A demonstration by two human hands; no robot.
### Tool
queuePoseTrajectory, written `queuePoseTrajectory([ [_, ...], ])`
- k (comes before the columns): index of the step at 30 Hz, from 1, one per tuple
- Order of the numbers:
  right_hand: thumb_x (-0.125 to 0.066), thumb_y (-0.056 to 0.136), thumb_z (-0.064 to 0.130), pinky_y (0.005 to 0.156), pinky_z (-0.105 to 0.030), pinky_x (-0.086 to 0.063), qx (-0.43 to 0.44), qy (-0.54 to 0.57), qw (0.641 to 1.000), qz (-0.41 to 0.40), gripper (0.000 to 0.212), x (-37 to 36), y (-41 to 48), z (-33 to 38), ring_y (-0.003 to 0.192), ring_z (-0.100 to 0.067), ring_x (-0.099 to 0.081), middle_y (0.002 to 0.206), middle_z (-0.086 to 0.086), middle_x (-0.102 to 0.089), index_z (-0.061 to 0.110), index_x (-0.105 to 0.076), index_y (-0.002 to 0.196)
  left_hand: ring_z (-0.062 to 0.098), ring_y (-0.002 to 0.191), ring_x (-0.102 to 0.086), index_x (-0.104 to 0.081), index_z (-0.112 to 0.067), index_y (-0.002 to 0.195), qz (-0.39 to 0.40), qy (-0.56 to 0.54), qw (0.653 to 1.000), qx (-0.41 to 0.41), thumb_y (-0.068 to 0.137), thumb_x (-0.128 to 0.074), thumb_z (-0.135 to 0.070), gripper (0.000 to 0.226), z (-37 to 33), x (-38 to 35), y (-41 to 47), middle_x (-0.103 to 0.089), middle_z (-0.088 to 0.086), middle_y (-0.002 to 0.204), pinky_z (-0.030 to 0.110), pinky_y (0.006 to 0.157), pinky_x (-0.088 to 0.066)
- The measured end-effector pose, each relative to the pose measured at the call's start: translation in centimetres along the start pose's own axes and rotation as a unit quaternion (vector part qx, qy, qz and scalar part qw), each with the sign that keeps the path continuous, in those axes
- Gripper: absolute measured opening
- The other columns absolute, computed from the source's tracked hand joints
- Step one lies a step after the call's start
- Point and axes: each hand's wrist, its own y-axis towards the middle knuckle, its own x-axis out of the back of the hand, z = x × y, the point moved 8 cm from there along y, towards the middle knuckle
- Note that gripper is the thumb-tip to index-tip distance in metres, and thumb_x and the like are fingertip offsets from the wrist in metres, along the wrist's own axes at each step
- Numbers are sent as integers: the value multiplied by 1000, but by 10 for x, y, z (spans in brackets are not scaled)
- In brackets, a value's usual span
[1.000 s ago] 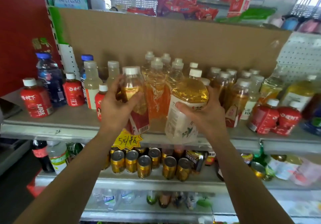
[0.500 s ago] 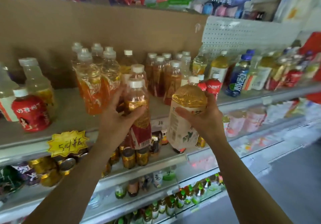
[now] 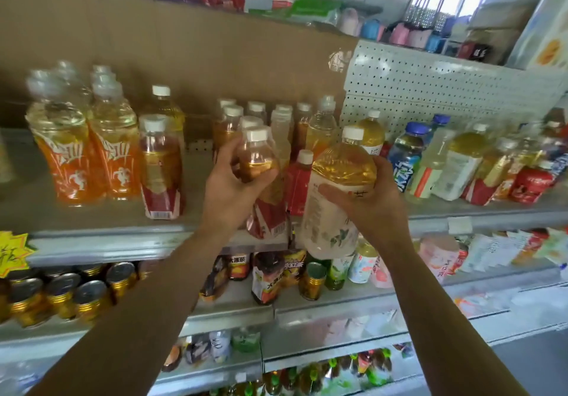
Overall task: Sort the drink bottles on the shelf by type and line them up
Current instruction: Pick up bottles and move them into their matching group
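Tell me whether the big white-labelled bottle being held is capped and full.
Capped and apparently full: the white-labelled bottle has its white cap on, and golden liquid fills the clear shoulder above the label; behind it, cannot tell.

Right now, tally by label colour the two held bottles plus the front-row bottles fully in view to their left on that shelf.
Orange-label bottles: 2
Red-label bottles: 2, one standing, one in the left hand
White-label bottle: 1, in the right hand
Total: 5
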Motion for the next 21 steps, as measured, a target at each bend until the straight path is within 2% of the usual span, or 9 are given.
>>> queuePoseTrajectory([
  [2,-86,59,60,94,-43,-56,6,14,1000,10,99,4,12,-5,110,-15,-64,122,11,-66,30,-41,142,-19,89,-55,-42,-37,139,-17,24,1000,2,73,-84,-28,79,0,-12,5,-55,-35,100,22,87,-51],
  [6,-86,63,57,92,-34,-51,13,16,1000,18,96,7,24,-12,107,-10,-59,115,15,-62,30,-41,143,2,104,-60,-41,-34,137,-56,52,997,2,71,-85,-25,79,2,-17,16,-58,-27,107,39,98,-52],
  [10,-86,62,58,96,-39,-52,4,32,999,10,96,9,28,-19,113,-15,-61,116,15,-62,31,-41,142,12,118,-55,-42,-32,137,-70,129,989,-36,68,-86,-30,82,6,-24,21,-60,-10,124,41,102,-48],
  [14,-87,62,55,89,-30,-49,-3,39,999,3,95,9,30,-23,105,-9,-58,112,18,-60,30,-42,142,23,123,-47,-41,-32,139,-96,176,979,-36,69,-85,-35,83,14,-24,30,-58,-6,129,34,98,-37],
  [17,-87,61,57,89,-32,-51,-6,28,1000,1,96,8,32,-24,105,-9,-59,113,18,-59,29,-41,142,24,125,-42,-37,-32,142,-91,191,977,-35,71,-83,-36,84,14,-23,30,-53,-3,135,34,97,-32],
  [21,-87,63,56,94,-38,-53,-23,12,1000,-4,97,8,31,-27,103,-10,-56,111,17,-57,30,-39,143,28,129,-42,-32,-29,147,-91,203,973,-56,74,-83,-32,89,14,-19,23,-43,9,139,45,107,-38],
])
